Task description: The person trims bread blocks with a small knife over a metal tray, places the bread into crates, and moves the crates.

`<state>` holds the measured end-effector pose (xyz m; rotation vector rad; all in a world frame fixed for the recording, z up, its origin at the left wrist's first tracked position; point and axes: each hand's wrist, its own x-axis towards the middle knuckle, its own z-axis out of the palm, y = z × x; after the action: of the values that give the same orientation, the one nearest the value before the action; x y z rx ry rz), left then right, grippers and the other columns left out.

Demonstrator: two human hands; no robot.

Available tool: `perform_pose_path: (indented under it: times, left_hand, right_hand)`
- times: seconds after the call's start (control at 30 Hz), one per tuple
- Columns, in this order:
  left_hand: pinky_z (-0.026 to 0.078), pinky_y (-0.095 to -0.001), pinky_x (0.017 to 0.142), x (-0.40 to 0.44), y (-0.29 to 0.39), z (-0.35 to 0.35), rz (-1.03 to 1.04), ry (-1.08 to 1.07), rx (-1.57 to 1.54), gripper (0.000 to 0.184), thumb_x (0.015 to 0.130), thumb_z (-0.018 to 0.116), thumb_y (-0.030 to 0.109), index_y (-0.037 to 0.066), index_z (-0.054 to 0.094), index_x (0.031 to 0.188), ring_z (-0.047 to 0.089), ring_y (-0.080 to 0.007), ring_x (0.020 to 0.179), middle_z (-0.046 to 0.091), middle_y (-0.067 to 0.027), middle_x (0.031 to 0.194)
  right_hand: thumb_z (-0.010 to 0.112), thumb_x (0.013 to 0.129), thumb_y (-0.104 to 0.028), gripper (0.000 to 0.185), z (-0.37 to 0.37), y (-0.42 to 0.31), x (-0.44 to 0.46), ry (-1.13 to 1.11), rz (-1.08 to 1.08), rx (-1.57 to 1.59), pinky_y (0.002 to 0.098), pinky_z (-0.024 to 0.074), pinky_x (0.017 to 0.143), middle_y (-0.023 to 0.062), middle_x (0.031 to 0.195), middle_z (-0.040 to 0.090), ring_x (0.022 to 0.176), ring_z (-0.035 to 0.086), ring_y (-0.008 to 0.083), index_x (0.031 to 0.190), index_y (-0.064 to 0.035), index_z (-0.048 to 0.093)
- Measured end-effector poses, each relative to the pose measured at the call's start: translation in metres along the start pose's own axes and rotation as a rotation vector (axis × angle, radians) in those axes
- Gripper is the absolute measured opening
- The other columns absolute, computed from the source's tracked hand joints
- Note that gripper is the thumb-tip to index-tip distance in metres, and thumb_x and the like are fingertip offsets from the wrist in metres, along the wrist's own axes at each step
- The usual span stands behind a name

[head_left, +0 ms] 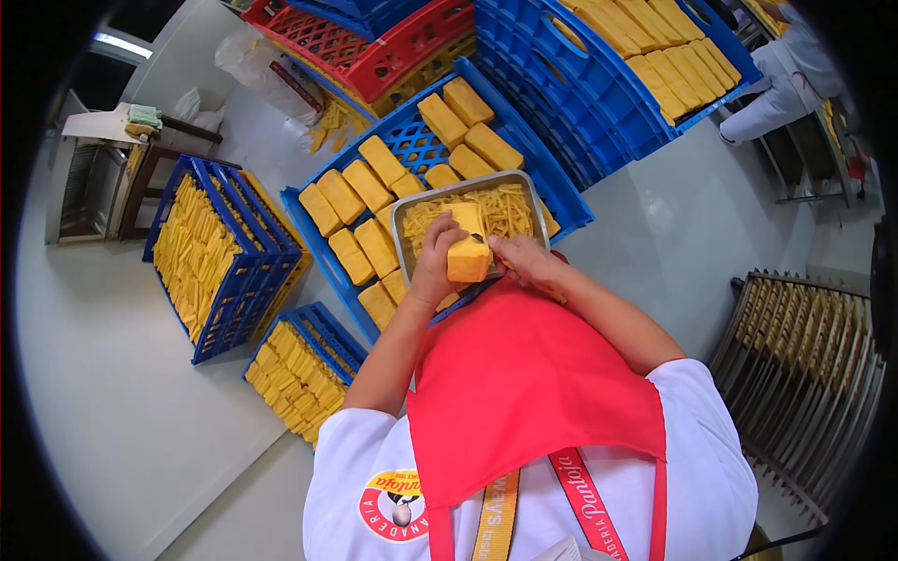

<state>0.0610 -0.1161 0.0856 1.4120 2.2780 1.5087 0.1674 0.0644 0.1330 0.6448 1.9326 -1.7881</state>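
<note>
My left hand [438, 257] grips a yellow loaf [467, 260] from its left side, above a metal tray [399, 245] of yellow strips [508, 209]. At the loaf's right side, my right hand [526, 259] is closed around something mostly hidden by the fingers. A small dark spot or tip shows on the loaf between the hands. Under the tray is a blue crate [323, 264] with rows of yellow loaves [367, 186].
Tall blue crates [571, 103] with loaves stand at the upper right, a red crate [374, 65] at the top. Blue crates of yellow pieces [192, 252] sit at left. A metal rack [795, 365] is at right. Another person [781, 89] stands at upper right.
</note>
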Motion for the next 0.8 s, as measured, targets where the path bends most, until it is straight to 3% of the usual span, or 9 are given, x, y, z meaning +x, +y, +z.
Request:
perform_pose_path:
  times: [0.03, 0.17, 0.3, 0.37, 0.4, 0.53, 0.6, 0.77, 0.8]
  left_hand:
    - [0.044, -0.0436, 0.099, -0.001, -0.003, 0.001, -0.017, 0.013, 0.010, 0.055, 0.061, 0.083, 0.007, 0.008, 0.056, 0.109, 0.049, -0.0383, 0.123, 0.051, -0.0172, 0.117]
    - [0.046, -0.0443, 0.095, -0.003, -0.020, 0.007, -0.128, 0.038, 0.055, 0.063, 0.058, 0.084, 0.009, 0.007, 0.053, 0.112, 0.051, -0.0407, 0.117, 0.051, -0.0179, 0.113]
    - [0.049, -0.0400, 0.088, 0.012, -0.032, -0.001, -0.416, 0.075, -0.176, 0.069, 0.066, 0.082, 0.006, 0.001, 0.045, 0.124, 0.061, -0.0341, 0.103, 0.058, -0.0172, 0.106]
    - [0.050, -0.0395, 0.085, 0.042, -0.022, -0.018, -0.844, 0.234, -0.422, 0.077, 0.070, 0.082, 0.010, -0.002, 0.037, 0.131, 0.065, -0.0333, 0.092, 0.061, -0.0189, 0.102]
    - [0.052, -0.0393, 0.082, 0.045, -0.050, -0.017, -0.782, 0.289, -0.358, 0.086, 0.073, 0.083, 0.025, -0.003, 0.030, 0.135, 0.066, -0.0362, 0.087, 0.062, -0.0204, 0.099]
    - [0.050, -0.0420, 0.086, 0.108, -0.097, -0.035, -0.748, 0.331, -0.009, 0.092, 0.072, 0.081, 0.041, -0.002, 0.031, 0.135, 0.064, -0.0375, 0.097, 0.061, -0.0229, 0.105]
    - [0.048, -0.0456, 0.091, 0.138, -0.117, -0.037, -0.793, 0.326, 0.265, 0.096, 0.071, 0.079, 0.050, -0.001, 0.030, 0.136, 0.059, -0.0407, 0.106, 0.055, -0.0266, 0.117]
    - [0.046, -0.0483, 0.093, 0.160, -0.167, -0.015, -0.809, 0.214, 0.405, 0.090, 0.074, 0.077, 0.048, -0.001, 0.033, 0.135, 0.055, -0.0474, 0.109, 0.038, -0.0292, 0.132]
    - [0.046, -0.0482, 0.093, 0.160, -0.175, -0.013, -0.870, 0.054, 0.480, 0.085, 0.077, 0.076, 0.046, 0.000, 0.034, 0.134, 0.055, -0.0471, 0.108, 0.039, -0.0293, 0.131]
  right_hand:
    - [0.043, 0.094, -0.061, 0.060, 0.001, -0.002, -0.002, -0.029, 0.060, 0.037, 0.0262, 0.0305, 0.042, 0.0003, 0.054, 0.044, 0.046, 0.039, 0.0114, 0.072, -0.0072, 0.056]
    - [0.049, 0.091, -0.064, 0.065, -0.001, -0.007, -0.004, -0.060, -0.038, -0.008, 0.0277, 0.0333, 0.040, 0.0032, 0.054, 0.050, 0.043, 0.045, 0.0129, 0.064, -0.0046, 0.058]
    - [0.048, 0.092, -0.063, 0.062, -0.009, -0.010, 0.002, 0.002, 0.133, 0.166, 0.0279, 0.0324, 0.042, 0.0015, 0.054, 0.046, 0.045, 0.042, 0.0121, 0.072, -0.0051, 0.056]
    - [0.047, 0.092, -0.064, 0.062, -0.013, -0.009, 0.004, 0.000, 0.166, 0.207, 0.0271, 0.0313, 0.043, 0.0006, 0.055, 0.044, 0.046, 0.041, 0.0111, 0.076, -0.0053, 0.055]
    - [0.047, 0.093, -0.063, 0.060, -0.014, -0.004, 0.005, 0.001, 0.156, 0.186, 0.0277, 0.0337, 0.045, 0.0010, 0.056, 0.044, 0.047, 0.042, 0.0118, 0.078, -0.0049, 0.056]
    - [0.048, 0.093, -0.059, 0.059, -0.013, 0.006, 0.000, 0.049, 0.166, 0.195, 0.0289, 0.0349, 0.045, 0.0007, 0.054, 0.043, 0.047, 0.041, 0.0122, 0.076, -0.0037, 0.057]
    - [0.048, 0.093, -0.059, 0.059, -0.015, 0.008, -0.004, 0.064, 0.171, 0.193, 0.0289, 0.0359, 0.045, 0.0014, 0.055, 0.044, 0.048, 0.043, 0.0122, 0.076, -0.0036, 0.057]
    - [0.047, 0.095, -0.058, 0.057, -0.020, 0.018, -0.018, 0.150, 0.225, 0.163, 0.0279, 0.0404, 0.049, 0.0011, 0.060, 0.047, 0.054, 0.047, 0.0122, 0.079, -0.0039, 0.057]
    - [0.047, 0.094, -0.059, 0.058, -0.021, 0.018, -0.022, 0.171, 0.235, 0.176, 0.0274, 0.0407, 0.049, 0.0008, 0.060, 0.047, 0.054, 0.047, 0.0117, 0.079, -0.0042, 0.057]
